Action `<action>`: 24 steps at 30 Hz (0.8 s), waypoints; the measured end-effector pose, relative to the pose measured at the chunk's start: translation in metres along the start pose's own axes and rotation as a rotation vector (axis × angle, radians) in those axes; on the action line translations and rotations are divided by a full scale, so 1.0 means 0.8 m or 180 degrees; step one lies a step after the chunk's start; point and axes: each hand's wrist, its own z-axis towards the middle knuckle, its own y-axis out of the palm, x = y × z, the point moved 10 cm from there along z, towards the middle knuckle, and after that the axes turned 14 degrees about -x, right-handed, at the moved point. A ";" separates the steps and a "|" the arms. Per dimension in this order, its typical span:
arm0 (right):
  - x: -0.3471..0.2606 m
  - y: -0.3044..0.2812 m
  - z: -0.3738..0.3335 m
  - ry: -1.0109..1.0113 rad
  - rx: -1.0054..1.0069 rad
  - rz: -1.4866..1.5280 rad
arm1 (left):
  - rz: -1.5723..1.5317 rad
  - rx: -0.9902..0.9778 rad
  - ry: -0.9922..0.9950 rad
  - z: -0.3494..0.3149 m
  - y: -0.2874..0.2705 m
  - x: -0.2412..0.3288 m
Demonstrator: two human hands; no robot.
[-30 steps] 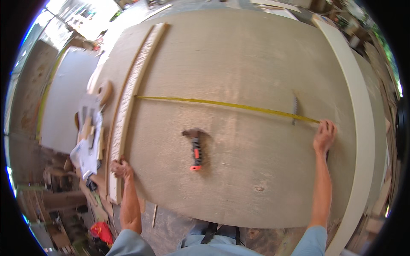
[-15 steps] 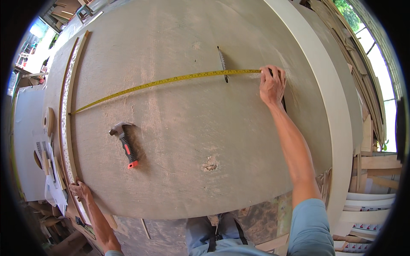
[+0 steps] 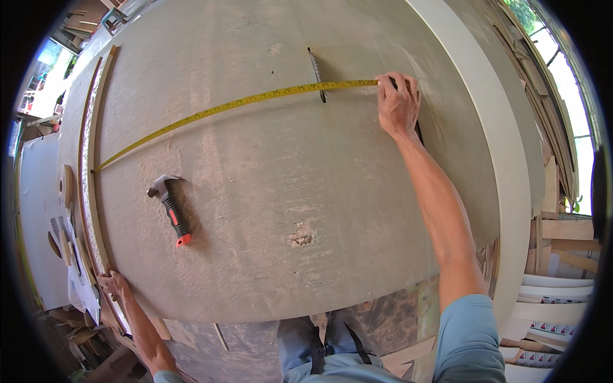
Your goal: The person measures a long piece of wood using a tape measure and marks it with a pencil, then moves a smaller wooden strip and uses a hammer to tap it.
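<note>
Hands (image 3: 397, 105) on yellow tape measure (image 3: 236, 102)

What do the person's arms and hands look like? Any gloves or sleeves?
No gloves: the left hand and right hand are bare, with no watch or rings visible. Both forearms are bare too. Short light blue sleeves cover the upper arms.
</note>
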 end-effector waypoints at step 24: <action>0.004 0.006 0.000 -0.0248 0.0160 0.0226 | 0.0116 -0.0205 0.0096 -0.025 -0.019 0.035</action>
